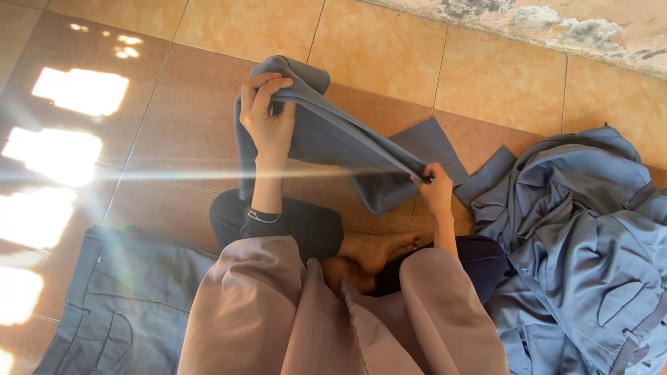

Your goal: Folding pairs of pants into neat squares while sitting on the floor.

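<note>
I sit cross-legged on a tiled floor. My left hand (267, 117) is raised and grips the upper edge of a blue-grey garment (333, 142). My right hand (435, 187) pinches the same garment lower down on the right. The cloth is stretched taut between the two hands, and its lower part hangs down to the floor in front of my bare feet (375, 253).
A heap of blue-grey garments (590, 243) lies on the floor to my right. A folded blue-grey garment (118, 305) lies flat at my left. Bright sun patches (52, 156) glare on the tiles (389, 48) at left. A worn wall base (590, 24) runs along the top right.
</note>
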